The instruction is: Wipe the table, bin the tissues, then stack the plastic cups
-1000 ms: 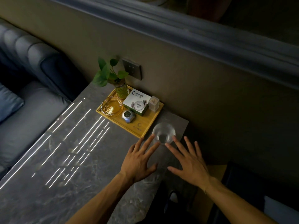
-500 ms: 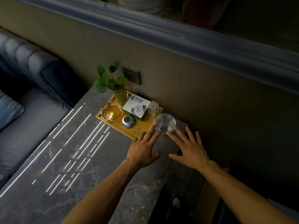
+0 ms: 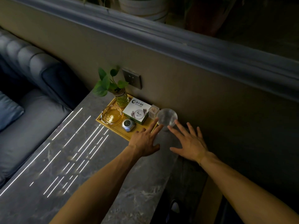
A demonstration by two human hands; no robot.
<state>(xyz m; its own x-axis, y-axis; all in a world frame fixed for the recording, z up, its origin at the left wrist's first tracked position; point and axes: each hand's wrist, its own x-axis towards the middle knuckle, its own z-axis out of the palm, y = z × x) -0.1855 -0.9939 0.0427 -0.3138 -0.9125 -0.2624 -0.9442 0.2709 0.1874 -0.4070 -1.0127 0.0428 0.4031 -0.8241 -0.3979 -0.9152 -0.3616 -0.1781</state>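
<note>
A clear plastic cup (image 3: 167,118) stands upright on the grey marble table (image 3: 80,167), at the far right corner close to the wall and just right of the wooden tray. My left hand (image 3: 144,140) lies flat with fingers spread, its fingertips touching the cup's near left side. My right hand (image 3: 188,141) is also spread flat, its index fingertip at the cup's near right side. Neither hand holds anything. I cannot tell whether the cup is a single one or a stack. No tissues are in sight.
A wooden tray (image 3: 129,136) against the wall carries a glass ashtray (image 3: 112,117), a potted green plant (image 3: 120,97), a white box (image 3: 135,113), a small clear box (image 3: 153,111) and a round silver device (image 3: 128,125). A grey sofa (image 3: 21,97) is at left. The table's right edge drops to dark floor.
The cup has slid away from me toward the wall and beside the tray, with both open hands following behind it, fingertips at its sides.
</note>
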